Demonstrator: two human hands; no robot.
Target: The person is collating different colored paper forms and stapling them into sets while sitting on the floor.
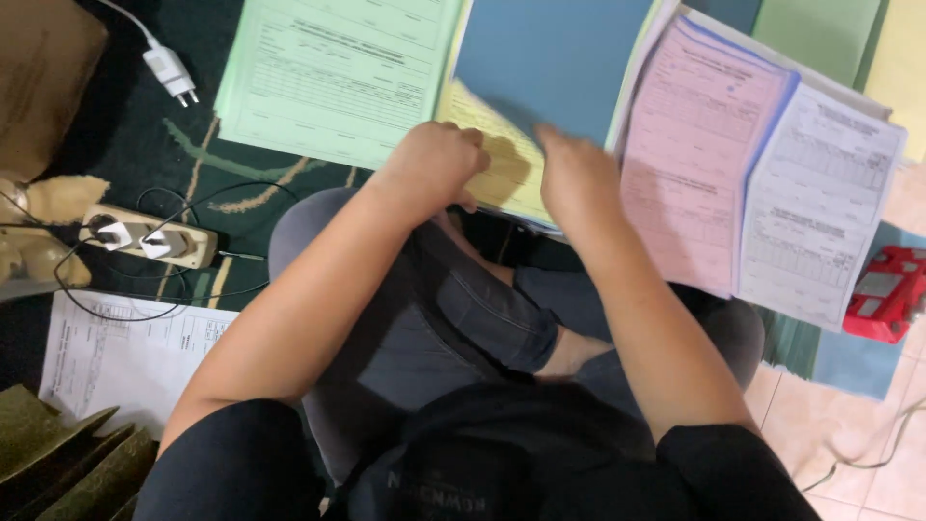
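I sit cross-legged on the floor, looking down at my lap. My left hand [436, 164] is curled, its fingers pinching the near edge of a yellow printed form [511, 174]. My right hand [577, 174] rests flat on the same stack, fingers reaching up onto the blue folder [550, 63] that lies over the yellow form. A pink form [690, 164] and a white form [820, 203] fan out to the right of my right hand. A green form [338, 77] lies to the left of the folder.
A power strip [149, 239] with two plugs and black cables sits on the dark rug at left. A white charger [170, 72] lies above it. A white sheet [125, 357], cardboard pieces and a red stapler-like object [885, 294] lie around me.
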